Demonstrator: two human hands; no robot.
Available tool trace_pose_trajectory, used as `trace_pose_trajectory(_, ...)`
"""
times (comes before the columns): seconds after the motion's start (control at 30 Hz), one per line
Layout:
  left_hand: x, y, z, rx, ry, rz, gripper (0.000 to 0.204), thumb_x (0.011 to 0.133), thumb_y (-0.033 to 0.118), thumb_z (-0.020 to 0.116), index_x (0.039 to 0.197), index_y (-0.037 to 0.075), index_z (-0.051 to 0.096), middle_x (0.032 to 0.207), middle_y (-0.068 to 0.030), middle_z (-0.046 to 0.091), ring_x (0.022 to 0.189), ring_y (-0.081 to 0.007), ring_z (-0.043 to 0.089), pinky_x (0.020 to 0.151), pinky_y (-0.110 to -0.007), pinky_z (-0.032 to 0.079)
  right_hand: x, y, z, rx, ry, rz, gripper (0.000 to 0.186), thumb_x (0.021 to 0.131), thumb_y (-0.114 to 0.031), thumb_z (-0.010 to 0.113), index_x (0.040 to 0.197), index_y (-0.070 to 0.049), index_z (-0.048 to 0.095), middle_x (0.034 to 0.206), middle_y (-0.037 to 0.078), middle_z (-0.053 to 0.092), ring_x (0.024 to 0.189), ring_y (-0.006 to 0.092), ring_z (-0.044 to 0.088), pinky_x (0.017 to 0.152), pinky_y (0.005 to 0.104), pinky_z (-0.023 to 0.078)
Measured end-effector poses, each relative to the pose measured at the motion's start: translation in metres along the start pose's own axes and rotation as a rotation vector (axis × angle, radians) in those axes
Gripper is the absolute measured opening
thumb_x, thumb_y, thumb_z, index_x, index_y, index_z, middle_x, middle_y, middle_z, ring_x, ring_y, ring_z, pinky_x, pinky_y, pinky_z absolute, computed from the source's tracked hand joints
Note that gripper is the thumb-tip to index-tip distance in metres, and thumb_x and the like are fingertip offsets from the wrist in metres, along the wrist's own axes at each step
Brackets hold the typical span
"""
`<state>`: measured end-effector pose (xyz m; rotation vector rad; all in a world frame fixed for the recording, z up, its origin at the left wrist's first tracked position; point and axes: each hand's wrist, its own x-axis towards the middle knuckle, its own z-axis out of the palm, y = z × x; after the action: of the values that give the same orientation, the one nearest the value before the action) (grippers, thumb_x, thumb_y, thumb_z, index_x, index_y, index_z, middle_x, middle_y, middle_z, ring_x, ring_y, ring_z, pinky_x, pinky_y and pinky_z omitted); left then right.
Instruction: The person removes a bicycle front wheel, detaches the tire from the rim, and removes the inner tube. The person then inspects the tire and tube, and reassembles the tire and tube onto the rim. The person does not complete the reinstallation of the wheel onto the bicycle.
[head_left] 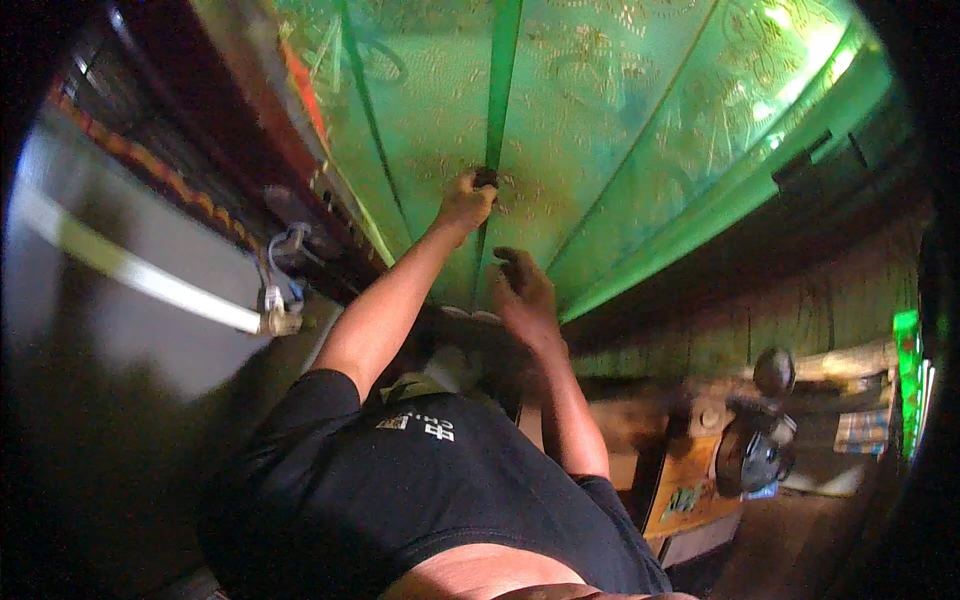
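Note:
A green embossed panel (560, 120) with darker stripes, like a door or sheet, stretches across the upper middle. My left hand (466, 205) is closed around a small dark knob-like piece (486, 178) on the central stripe; its exact kind is hard to make out. Lower and to the right, my right hand (527, 300) is raised close to the panel's lower part. Its fingers are partly bent and apart, a little blurred, with nothing seen in them. Whether it touches the panel I cannot tell.
Along the left runs a dark red frame (200, 110) beside a grey surface (130, 300), with a cable and metal fitting (282, 318). To the lower right are an orange-brown box (690, 490), a dark round pot-like object (755, 455) and a cluttered wooden shelf (840, 365).

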<state>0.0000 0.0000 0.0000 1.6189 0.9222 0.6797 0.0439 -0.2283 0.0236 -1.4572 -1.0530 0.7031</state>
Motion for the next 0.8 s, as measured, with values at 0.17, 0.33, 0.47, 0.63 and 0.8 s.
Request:
trace_pose_trajectory(0.17,0.106,0.01,0.038,-0.685,0.11,-0.053,0.031,0.095,0.01,0.065,0.126,0.007,0.063,0.105,-0.006,0.07,0.083,-0.0199,0.072,0.066,-0.035,0.056,0.167,-0.029,-0.057,-0.072,-0.13,0.135,0.057,0.101,-0.019,0.066,0.151,0.003,0.05,0.099,0.012,0.072,0.082,0.0192,0.073,0.073,0.0311,0.058)
trace_pose_trajectory(0.33,0.262,0.032,-0.073,-0.842,0.705,0.05,0.038,0.091,0.005,0.065,0.127,0.012,0.055,0.106,-0.0089,0.066,0.074,-0.0208,0.072,0.055,-0.032,0.055,0.31,0.008,-0.1,0.206,0.189,0.01,0.07,0.104,-0.023,0.065,0.163,0.0,0.034,0.107,0.02,0.075,0.076,0.0226,0.075,0.067,0.0327,0.06)
trace_pose_trajectory(0.47,0.386,0.038,-0.209,-0.935,0.885,0.248,0.012,0.093,0.006,0.063,0.103,0.001,0.06,0.093,-0.0122,0.066,0.08,-0.025,0.074,0.066,-0.034,0.058,0.397,0.012,-0.163,0.196,0.401,0.02,0.072,0.103,-0.019,0.07,0.164,-0.008,0.035,0.106,0.013,0.071,0.081,0.0196,0.072,0.073,0.0344,0.06)
trace_pose_trajectory(0.63,0.449,0.02,-0.352,-0.735,0.92,0.48,0.038,0.106,0.025,0.056,0.135,-0.001,0.058,0.139,-0.018,0.064,0.121,-0.0332,0.067,0.103,-0.045,0.052,0.465,0.024,-0.246,-0.029,0.853,-0.029,0.063,0.105,-0.022,0.069,0.16,-0.005,0.045,0.088,0.005,0.07,0.074,0.0119,0.068,0.071,0.0292,0.055)
trace_pose_trajectory(0.8,0.531,0.04,-0.37,-0.699,1.023,0.324,0.053,0.104,0.03,0.063,0.146,0.002,0.047,0.141,-0.0157,0.064,0.124,-0.0338,0.067,0.102,-0.042,0.051,0.552,0.031,-0.241,0.167,1.002,0.094,0.035,0.105,-0.02,0.068,0.136,-0.004,0.065,0.084,0.004,0.069,0.064,0.0124,0.066,0.058,0.0281,0.054)
